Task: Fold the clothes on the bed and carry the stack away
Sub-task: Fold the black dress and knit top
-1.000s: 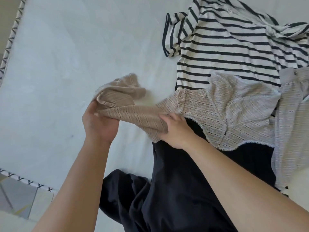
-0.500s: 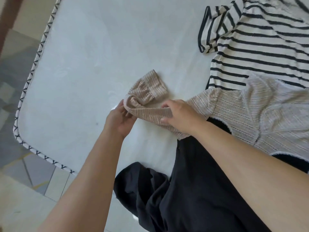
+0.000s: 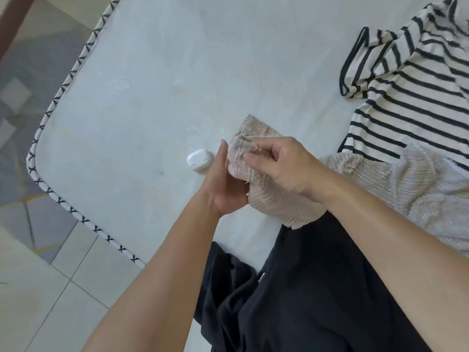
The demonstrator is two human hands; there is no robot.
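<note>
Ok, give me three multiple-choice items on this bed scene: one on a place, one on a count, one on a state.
1. Where does the small white case lie?
A. on the mattress, just left of the left hand
B. on the black garment
C. on the floor

2. How many garments show on the bed?
A. one
B. three
C. five

3. What are the hands doing with the beige knit sleeve?
A. both grip it
B. only the right hand touches it
C. neither touches it

Answers:
1 A, it sits on bare mattress by that hand.
2 B, striped top, beige knit, black garment.
3 A, fingers of both curl on the sleeve.
</note>
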